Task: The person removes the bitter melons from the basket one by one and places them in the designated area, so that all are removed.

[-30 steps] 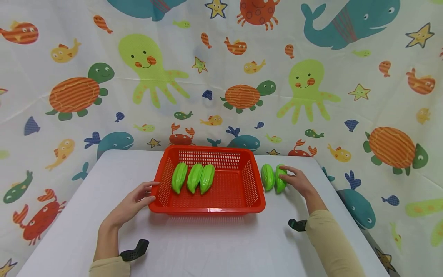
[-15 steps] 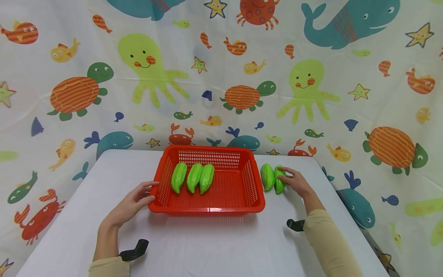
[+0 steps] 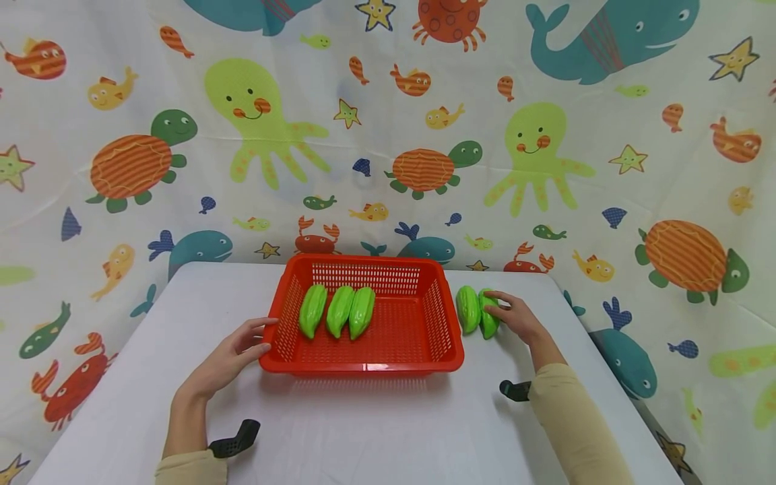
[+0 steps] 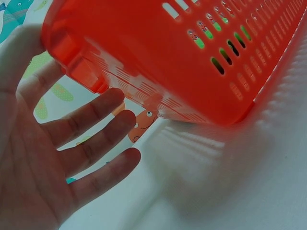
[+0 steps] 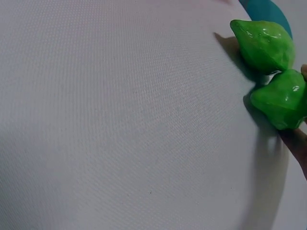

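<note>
Left hand (image 3: 227, 357), fingers spread, touches the left side of the red basket (image 3: 366, 368). Right hand (image 3: 519, 318) pinches the outer green fruit (image 3: 488, 326) between thumb and fingers. That fruit lies on the tabletop (image 3: 364, 431), right of the basket, just beside the inner green fruit (image 3: 467, 310). Three more green fruits (image 3: 362, 313) lie inside, towards the basket's left.
</note>
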A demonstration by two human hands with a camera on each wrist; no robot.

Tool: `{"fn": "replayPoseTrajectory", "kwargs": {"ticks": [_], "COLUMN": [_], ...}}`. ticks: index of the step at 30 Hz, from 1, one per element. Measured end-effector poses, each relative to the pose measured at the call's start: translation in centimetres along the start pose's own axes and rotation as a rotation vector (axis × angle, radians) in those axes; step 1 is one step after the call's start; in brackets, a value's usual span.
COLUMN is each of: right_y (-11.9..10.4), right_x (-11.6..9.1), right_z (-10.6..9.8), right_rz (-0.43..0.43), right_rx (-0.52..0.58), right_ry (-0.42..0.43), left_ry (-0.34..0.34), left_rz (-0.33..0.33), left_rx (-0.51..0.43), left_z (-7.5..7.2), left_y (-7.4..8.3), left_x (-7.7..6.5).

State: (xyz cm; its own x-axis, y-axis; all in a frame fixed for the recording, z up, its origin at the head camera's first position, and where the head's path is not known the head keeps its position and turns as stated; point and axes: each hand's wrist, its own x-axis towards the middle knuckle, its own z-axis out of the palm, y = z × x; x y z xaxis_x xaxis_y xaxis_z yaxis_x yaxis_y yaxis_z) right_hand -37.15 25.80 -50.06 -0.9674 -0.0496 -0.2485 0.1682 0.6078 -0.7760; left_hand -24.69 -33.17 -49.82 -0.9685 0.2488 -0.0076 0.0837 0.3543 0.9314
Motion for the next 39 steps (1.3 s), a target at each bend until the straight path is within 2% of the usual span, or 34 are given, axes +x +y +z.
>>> {"fn": "replayPoseTrajectory", "kwargs": {"ticks": [22,39], "right_y": [-0.45,-0.88], "right_x": [0.41,0.22], "right_z": [0.33,-0.04], "right_rz": [0.015,-0.025], "right_rx": [0.048,0.009], "right_ry": [0.002,0.003], "left_ry": [0.000,-0.003], "left_rz": [-0.007,-0.011], "left_rx": [-0.016,-0.016], "left_z": [0.07,-0.01], "left_y": [0.03,0.02], "left_x": [-0.18,-0.07]}}
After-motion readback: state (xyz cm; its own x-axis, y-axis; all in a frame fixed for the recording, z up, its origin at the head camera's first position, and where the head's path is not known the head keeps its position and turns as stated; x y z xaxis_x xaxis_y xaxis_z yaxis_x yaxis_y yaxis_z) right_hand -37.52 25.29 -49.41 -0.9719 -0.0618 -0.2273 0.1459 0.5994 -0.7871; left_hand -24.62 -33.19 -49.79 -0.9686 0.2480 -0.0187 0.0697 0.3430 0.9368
